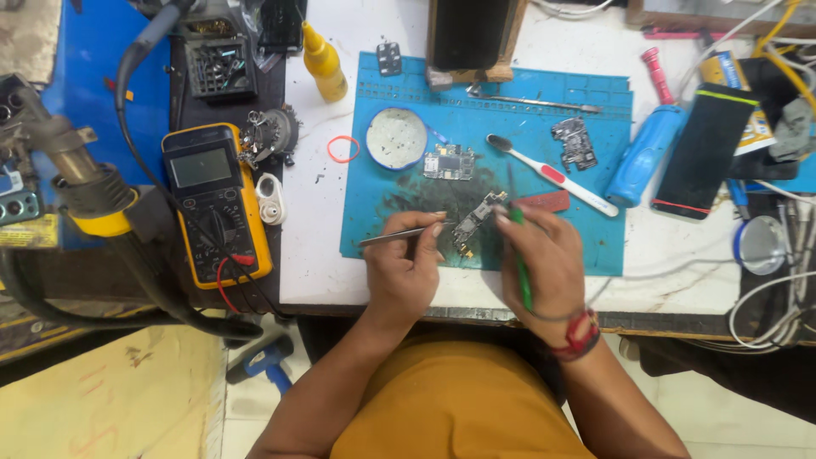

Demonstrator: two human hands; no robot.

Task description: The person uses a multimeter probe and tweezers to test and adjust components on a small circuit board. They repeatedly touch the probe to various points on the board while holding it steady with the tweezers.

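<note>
A cluttered white bench [314, 255] carries my blue work mat [374, 229], smudged dark in the middle, with a yellow multimeter [215, 202] on the dark strip to my left, a hot-air gun [81, 183] beyond it, a yellow squeeze bottle [325, 63] up top, and a toothbrush [552, 174], a round tin lid [396, 138] and two more loose boards [449, 161] lying on the mat. My left hand [404, 268] is closed on metal tweezers [399, 235], tips aimed at the small circuit board [473, 224] lying tilted near the mat's front edge. My right hand [544, 263] grips a green-handled tool [520, 255], its tip at the board's upper end. I judge I'm mid-rework on this board: next I need a steady tweezer hold just beside the tool tip, without shifting the board.
</note>
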